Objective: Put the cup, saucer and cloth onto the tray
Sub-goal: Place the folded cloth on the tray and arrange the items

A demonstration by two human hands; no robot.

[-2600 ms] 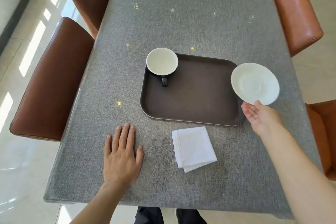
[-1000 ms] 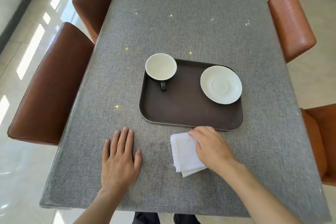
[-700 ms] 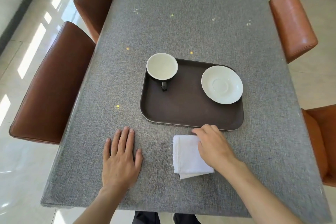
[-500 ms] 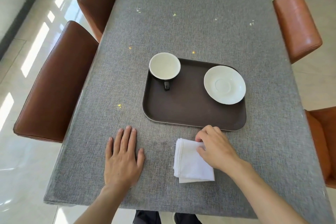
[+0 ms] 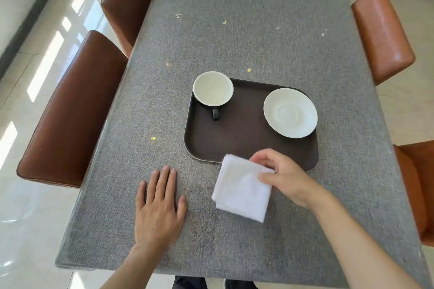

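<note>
Lower centre: our left hand [image 5: 159, 204] lies flat and empty on the table [image 5: 234, 19]. Right of it: our right hand [image 5: 285, 177] pinches the cloth [image 5: 242, 191], newly lifted, last item outstanding. Centre: tray [image 5: 244, 138] holding cup [image 5: 213, 88] and saucer [image 5: 290, 112].

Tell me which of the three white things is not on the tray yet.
The folded cloth. The right hand pinches it at the tray's near edge, while the cup and saucer sit on the tray.
</note>
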